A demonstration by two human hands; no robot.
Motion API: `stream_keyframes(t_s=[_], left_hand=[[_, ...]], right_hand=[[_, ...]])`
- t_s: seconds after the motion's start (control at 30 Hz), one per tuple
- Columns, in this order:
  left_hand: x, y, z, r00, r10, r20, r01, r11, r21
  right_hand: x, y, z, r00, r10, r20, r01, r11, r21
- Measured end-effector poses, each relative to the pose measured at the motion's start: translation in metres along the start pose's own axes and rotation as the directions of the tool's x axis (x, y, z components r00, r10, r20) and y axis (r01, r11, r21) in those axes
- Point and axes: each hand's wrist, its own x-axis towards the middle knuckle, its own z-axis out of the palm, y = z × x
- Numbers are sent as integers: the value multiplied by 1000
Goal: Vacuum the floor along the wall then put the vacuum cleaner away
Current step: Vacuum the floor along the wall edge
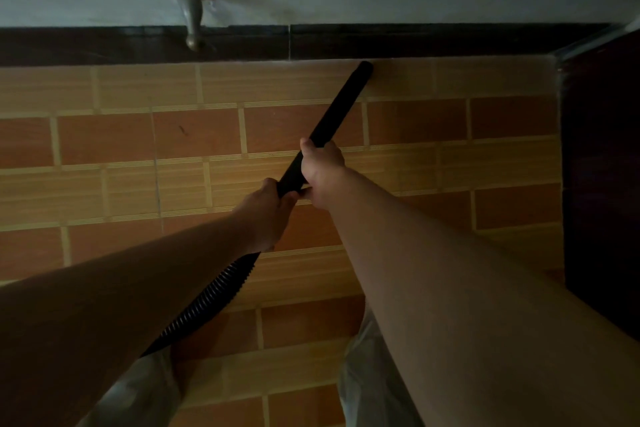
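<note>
1. At the foot of the wall, toward 1 o'clock from your hands, the tip of the black vacuum tube (332,121) sits right at the seam where the tiled floor (138,142) meets the dark skirting (415,40).
2. Your right hand (322,166) is wrapped around the tube mid-length; your left hand (268,215) is closed around its lower end, where the ribbed hose (207,302) joins. Both grips are firm, and the hands almost touch.
3. To do this step well, keep the tip low and pressed into the seam, then slide it along the skirting, not away from it.
4. Steer with the right hand and let the left feed hose so it doesn't drag the tip off line.
5. Watch the corner at 2 o'clock: the dark panel (599,184) blocks travel there, so work the tip into it slowly.
6. Mind the grey pipe stub (190,10) on the wall at 11 o'clock when you sweep left.
7. Hidden: the vacuum body is out of frame, and the hose runs off under your left arm toward 7 o'clock.
8. Lighting is dim, so dust on the floor can't be judged, and I can't tell whether the tip touches the tile.
</note>
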Motion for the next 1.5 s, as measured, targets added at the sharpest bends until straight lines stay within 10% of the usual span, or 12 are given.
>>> stream_keyframes(t_s=[0.73, 1.13, 1.5], left_hand=[[-27, -5, 37, 993, -101, -61, 85, 971, -224], [-44, -45, 13, 951, -309, -6, 251, 782, -571], [-38, -22, 18, 967, -248, 49, 239, 830, -503]], right_hand=[[-16, 3, -10, 988, 31, 151, -4, 984, -178], [-40, 11, 57, 970, -2, 245, 89, 935, -343], [-34, 7, 32, 989, -18, 148, 63, 951, -303]])
